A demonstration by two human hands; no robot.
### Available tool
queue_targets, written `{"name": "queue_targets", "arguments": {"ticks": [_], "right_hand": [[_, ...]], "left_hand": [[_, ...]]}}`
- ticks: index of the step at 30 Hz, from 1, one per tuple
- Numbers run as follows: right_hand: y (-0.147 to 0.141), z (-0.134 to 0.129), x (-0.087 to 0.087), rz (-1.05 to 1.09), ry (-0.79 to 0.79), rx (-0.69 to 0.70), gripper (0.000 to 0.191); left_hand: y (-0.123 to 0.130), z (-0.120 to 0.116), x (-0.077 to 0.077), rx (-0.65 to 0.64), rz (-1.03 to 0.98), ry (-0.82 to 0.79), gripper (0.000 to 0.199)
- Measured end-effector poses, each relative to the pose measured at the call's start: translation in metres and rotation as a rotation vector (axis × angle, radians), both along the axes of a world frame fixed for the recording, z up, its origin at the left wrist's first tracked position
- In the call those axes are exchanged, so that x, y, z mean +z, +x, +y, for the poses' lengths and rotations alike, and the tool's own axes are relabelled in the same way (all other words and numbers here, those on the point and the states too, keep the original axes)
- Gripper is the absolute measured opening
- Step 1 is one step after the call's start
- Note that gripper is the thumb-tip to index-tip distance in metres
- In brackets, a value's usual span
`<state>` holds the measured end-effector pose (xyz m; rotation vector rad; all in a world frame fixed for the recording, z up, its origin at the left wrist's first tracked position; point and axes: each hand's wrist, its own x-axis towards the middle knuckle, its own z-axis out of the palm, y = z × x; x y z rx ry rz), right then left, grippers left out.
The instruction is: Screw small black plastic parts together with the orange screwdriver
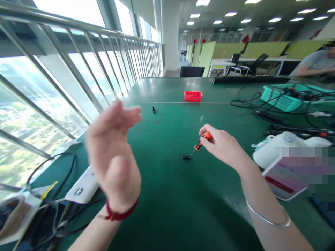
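My right hand point(218, 141) grips an orange and black screwdriver point(206, 137) by its handle. Its thin shaft slants down and left, with the tip at a small black piece point(186, 158) lying on the green tabletop point(162, 181); whether the tip touches it I cannot tell. Raised over the table's left side, my left hand point(116, 160) is blurred, its fingers and thumb apart and nothing in it. Farther off, another small black part point(154, 109) lies by itself. Beyond both hands stands a small red plastic tray point(193, 97).
A turquoise basket point(277, 97) with tangled black cables sits at the right rear. White bottles point(277, 148) and a pink-white box point(285, 177) stand beside my right forearm. At left lie a white device point(83, 184) and cords, near a metal railing point(78, 35). A person point(314, 62) sits far right.
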<state>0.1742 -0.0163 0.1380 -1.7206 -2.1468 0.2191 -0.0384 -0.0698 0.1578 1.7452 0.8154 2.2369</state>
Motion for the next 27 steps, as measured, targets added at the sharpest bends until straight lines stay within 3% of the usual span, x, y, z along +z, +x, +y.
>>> {"name": "queue_targets", "arguments": {"ticks": [4,6,8,12,16,19,23,27], "right_hand": [[-0.002,-0.001,0.000,-0.051,0.037,-0.018,0.034],[-0.003,-0.001,0.000,-0.059,0.053,-0.013,0.029],[-0.003,0.000,-0.001,-0.043,0.066,-0.002,0.015],[-0.004,0.001,-0.003,-0.013,0.061,0.009,0.016],[-0.004,0.001,-0.003,-0.031,0.049,0.006,0.034],[-0.005,0.001,-0.002,-0.023,0.071,0.002,0.018],[-0.007,0.001,-0.002,0.022,0.072,-0.004,0.018],[-0.007,0.000,-0.002,0.045,0.046,-0.018,0.042]], "left_hand": [[-0.001,0.028,-0.071,-0.011,0.434,-0.510,0.024],[-0.001,0.037,-0.101,-0.045,0.665,-0.632,0.020],[0.003,0.041,-0.120,-0.073,0.859,-0.656,0.021],[0.013,0.045,-0.131,-0.035,0.997,-0.613,0.026],[0.018,0.048,-0.136,0.028,1.017,-0.554,0.025],[0.018,0.047,-0.140,0.045,1.050,-0.510,0.028],[0.018,0.046,-0.142,0.053,1.082,-0.480,0.030],[0.019,0.045,-0.141,0.040,1.080,-0.447,0.031]]}}
